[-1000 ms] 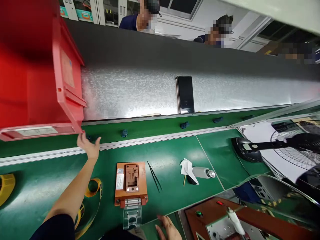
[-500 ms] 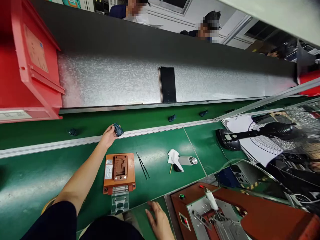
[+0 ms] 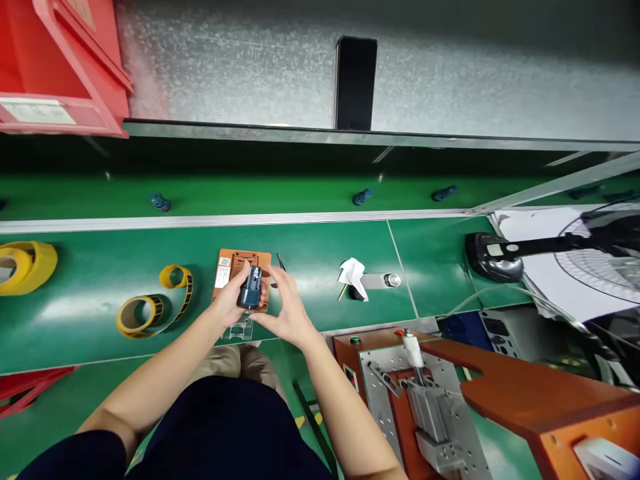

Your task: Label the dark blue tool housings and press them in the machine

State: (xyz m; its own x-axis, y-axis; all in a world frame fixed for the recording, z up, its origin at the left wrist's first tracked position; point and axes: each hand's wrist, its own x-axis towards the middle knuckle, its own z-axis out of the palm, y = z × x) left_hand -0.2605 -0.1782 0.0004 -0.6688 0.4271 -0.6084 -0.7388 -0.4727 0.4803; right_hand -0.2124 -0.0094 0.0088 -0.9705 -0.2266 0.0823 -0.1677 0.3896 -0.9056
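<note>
My left hand [image 3: 231, 297] grips a small dark blue plastic housing [image 3: 251, 293], which looks like a compact battery pack with a raised narrow end. Its fingers wrap under the part. Close on the right, my right hand [image 3: 287, 308] has thumb and forefinger spread around that side of the housing; I see nothing held in it. Below both hands lies an orange-brown fixture block [image 3: 223, 261] with white labels, partly covered by them. A clear hinged plate [image 3: 241, 329] sticks out from its near side. Dark tweezers [image 3: 281, 262] lie beside the fixture, mostly hidden.
Yellow tape rolls [image 3: 33, 270] and a strip of labels [image 3: 185, 293] lie left. A white cloth [image 3: 353, 272] and bottle [image 3: 383, 281] are right of the fixture. An orange machine [image 3: 500, 393] stands near right, a fan [image 3: 495, 257] beyond. A phone [image 3: 356, 83] rests on the shelf.
My left hand has brought the blue housing from the back rail to above the fixture. My right hand has risen from the near edge to beside it. The view has tilted down.
</note>
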